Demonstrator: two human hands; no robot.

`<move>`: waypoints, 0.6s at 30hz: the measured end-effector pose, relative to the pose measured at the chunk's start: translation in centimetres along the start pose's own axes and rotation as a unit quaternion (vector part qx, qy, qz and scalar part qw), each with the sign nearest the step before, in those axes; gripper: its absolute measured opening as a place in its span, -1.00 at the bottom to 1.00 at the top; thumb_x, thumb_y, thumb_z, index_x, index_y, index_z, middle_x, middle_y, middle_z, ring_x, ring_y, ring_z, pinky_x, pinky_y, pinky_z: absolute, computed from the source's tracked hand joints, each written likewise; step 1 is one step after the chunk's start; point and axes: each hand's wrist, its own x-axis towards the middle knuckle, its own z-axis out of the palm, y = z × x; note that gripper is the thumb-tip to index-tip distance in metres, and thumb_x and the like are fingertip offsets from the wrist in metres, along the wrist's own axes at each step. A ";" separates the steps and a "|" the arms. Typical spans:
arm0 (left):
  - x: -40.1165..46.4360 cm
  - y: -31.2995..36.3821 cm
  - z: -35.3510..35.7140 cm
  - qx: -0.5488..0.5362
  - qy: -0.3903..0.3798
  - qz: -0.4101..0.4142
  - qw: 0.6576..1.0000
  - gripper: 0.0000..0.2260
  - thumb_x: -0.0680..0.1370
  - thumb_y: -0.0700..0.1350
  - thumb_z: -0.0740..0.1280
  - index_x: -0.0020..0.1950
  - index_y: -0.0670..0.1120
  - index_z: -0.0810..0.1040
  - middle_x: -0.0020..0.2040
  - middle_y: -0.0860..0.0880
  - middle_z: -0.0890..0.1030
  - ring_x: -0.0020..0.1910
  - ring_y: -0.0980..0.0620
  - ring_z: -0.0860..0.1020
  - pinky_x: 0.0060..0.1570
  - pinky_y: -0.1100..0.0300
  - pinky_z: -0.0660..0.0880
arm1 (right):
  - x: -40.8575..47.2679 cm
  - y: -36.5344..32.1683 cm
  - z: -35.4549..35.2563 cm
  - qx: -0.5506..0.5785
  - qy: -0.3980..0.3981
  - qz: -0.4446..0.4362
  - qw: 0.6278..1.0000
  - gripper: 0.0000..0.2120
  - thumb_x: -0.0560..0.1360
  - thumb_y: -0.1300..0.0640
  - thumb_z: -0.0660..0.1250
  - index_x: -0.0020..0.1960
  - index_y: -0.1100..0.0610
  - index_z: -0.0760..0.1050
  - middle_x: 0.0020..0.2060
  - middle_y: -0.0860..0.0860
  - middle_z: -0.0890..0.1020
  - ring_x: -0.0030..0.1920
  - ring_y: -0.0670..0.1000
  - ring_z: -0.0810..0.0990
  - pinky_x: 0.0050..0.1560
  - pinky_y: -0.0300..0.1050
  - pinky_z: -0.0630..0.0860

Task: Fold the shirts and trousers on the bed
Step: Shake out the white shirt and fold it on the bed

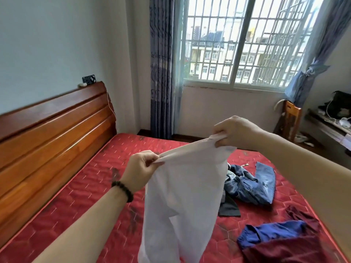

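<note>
My left hand (140, 168) pinches one top corner of the white garment (182, 196) at frame centre; my right hand (234, 132) pinches the other, higher. It hangs lengthwise straight down toward the bed (91, 186) below.

I hold a white garment (182, 196) up over the red quilted mattress (91, 186), my left hand (141, 170) and right hand (234, 132) each pinching its top edge, the right one higher. The cloth hangs down between my arms. On the bed to the right lie crumpled blue jeans (250, 185), a dark grey piece (228, 207), a blue garment (269, 233) and a maroon one (288, 251). A wooden headboard (47, 133) stands at left.
</note>
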 end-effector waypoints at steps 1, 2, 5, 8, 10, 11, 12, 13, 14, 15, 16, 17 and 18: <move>-0.1 0.3 -0.1 -0.029 -0.011 -0.011 0.999 -0.92 0.47 -0.15 0.45 -0.16 -0.14 0.69 -0.26 0.02 0.63 -0.26 0.15 0.56 -0.24 0.33 0.50 | -0.3 0.3 0.1 0.022 -0.009 0.006 1.000 -0.82 0.32 -0.02 0.51 -0.16 -0.06 0.53 -0.36 -0.15 0.45 -0.16 0.01 0.46 -0.17 -0.12 0.42; -0.2 0.7 -0.2 -0.056 -0.023 -0.025 0.998 -0.94 0.46 -0.16 0.45 -0.14 -0.15 0.69 -0.26 0.00 0.64 -0.27 0.15 0.57 -0.23 0.30 0.52 | -0.6 0.7 0.4 0.048 -0.021 0.016 0.999 -0.79 0.29 0.01 0.53 -0.13 -0.05 0.56 -0.32 -0.13 0.48 -0.17 0.00 0.45 -0.14 -0.11 0.45; 0.0 1.7 -0.8 -0.114 -0.061 -0.062 0.990 -0.86 0.45 -0.17 0.46 0.00 -0.09 0.61 -0.29 -0.04 0.62 -0.32 0.15 0.55 -0.28 0.27 0.53 | -2.3 1.9 0.5 0.140 -0.033 0.043 0.989 -0.71 0.26 0.10 0.57 -0.06 -0.03 0.60 -0.25 -0.10 0.57 -0.23 -0.05 0.51 -0.18 -0.16 0.47; 0.3 2.7 -1.4 -0.100 -0.146 -0.086 0.981 -0.80 0.46 -0.10 0.45 0.07 -0.05 0.59 -0.26 -0.01 0.63 -0.29 0.13 0.59 -0.23 0.27 0.56 | -4.3 2.6 1.0 0.230 0.007 0.059 0.971 -0.76 0.24 0.13 0.60 -0.15 -0.01 0.62 -0.29 -0.08 0.62 -0.30 -0.12 0.50 -0.24 -0.28 0.43; 0.3 3.3 -1.8 -0.098 -0.183 -0.088 0.974 -0.85 0.47 -0.04 0.42 -0.06 -0.10 0.67 -0.20 -0.04 0.67 -0.22 0.05 0.62 -0.15 0.20 0.58 | -5.6 2.7 1.3 0.276 0.045 0.085 0.956 -0.77 0.23 0.12 0.61 -0.17 0.01 0.63 -0.30 -0.07 0.64 -0.31 -0.16 0.51 -0.26 -0.35 0.42; 0.1 3.6 -2.0 -0.116 -0.184 -0.090 0.972 -0.81 0.46 -0.01 0.41 -0.10 -0.13 0.68 -0.19 -0.07 0.67 -0.22 0.02 0.62 -0.14 0.17 0.58 | -6.3 2.7 1.5 0.300 0.068 0.101 0.946 -0.76 0.23 0.13 0.61 -0.15 0.02 0.64 -0.27 -0.05 0.66 -0.29 -0.15 0.52 -0.23 -0.34 0.44; -0.2 4.0 -2.2 -0.140 -0.177 -0.093 0.970 -0.78 0.45 0.00 0.41 -0.11 -0.16 0.67 -0.19 -0.10 0.66 -0.21 0.01 0.60 -0.13 0.14 0.56 | -7.2 2.7 1.7 0.344 0.095 0.116 0.927 -0.74 0.24 0.16 0.61 -0.11 0.02 0.64 -0.23 -0.04 0.67 -0.25 -0.13 0.55 -0.19 -0.30 0.47; -0.6 4.4 -2.3 -0.165 -0.166 -0.096 0.967 -0.75 0.45 0.00 0.40 -0.11 -0.19 0.66 -0.18 -0.11 0.65 -0.21 0.00 0.59 -0.13 0.12 0.56 | -8.1 2.6 1.8 0.416 0.126 0.127 0.892 -0.69 0.25 0.20 0.59 -0.04 0.02 0.63 -0.19 -0.02 0.68 -0.22 -0.10 0.57 -0.16 -0.27 0.51; -1.1 4.9 -2.4 -0.191 -0.153 -0.101 0.964 -0.74 0.44 0.00 0.39 -0.10 -0.21 0.65 -0.19 -0.12 0.64 -0.20 0.00 0.58 -0.13 0.11 0.56 | -9.0 2.4 2.2 0.514 0.161 0.125 0.834 -0.64 0.27 0.25 0.55 0.03 0.04 0.61 -0.17 -0.01 0.68 -0.20 -0.07 0.59 -0.15 -0.24 0.53; -1.5 5.4 -2.5 -0.215 -0.139 -0.108 0.961 -0.74 0.44 -0.01 0.39 -0.10 -0.22 0.64 -0.19 -0.10 0.63 -0.20 0.00 0.57 -0.12 0.10 0.55 | -9.9 2.0 2.7 0.626 0.190 0.117 0.747 -0.61 0.28 0.28 0.50 0.08 0.07 0.58 -0.16 0.00 0.68 -0.20 -0.05 0.60 -0.17 -0.22 0.55; -2.0 5.9 -2.6 -0.233 -0.127 -0.114 0.957 -0.74 0.44 -0.02 0.38 -0.10 -0.23 0.63 -0.20 -0.09 0.62 -0.20 0.00 0.57 -0.12 0.10 0.55 | -10.6 1.3 3.4 0.725 0.202 0.110 0.650 -0.61 0.31 0.29 0.45 0.12 0.10 0.55 -0.16 0.02 0.68 -0.20 -0.03 0.62 -0.19 -0.20 0.57; -2.5 6.5 -2.6 -0.240 -0.119 -0.116 0.956 -0.74 0.44 -0.02 0.38 -0.09 -0.24 0.62 -0.20 -0.08 0.62 -0.19 0.00 0.56 -0.12 0.10 0.55 | -11.3 0.4 4.2 0.790 0.199 0.102 0.571 -0.64 0.34 0.28 0.43 0.12 0.14 0.54 -0.15 0.05 0.67 -0.19 0.01 0.63 -0.19 -0.16 0.59; -3.1 7.0 -2.6 -0.237 -0.116 -0.113 0.958 -0.72 0.43 -0.03 0.38 -0.08 -0.25 0.61 -0.19 -0.08 0.62 -0.19 0.00 0.56 -0.10 0.08 0.56 | -11.8 -0.6 4.9 0.822 0.180 0.101 0.530 -0.66 0.34 0.24 0.47 0.10 0.17 0.55 -0.13 0.09 0.67 -0.17 0.05 0.63 -0.18 -0.10 0.61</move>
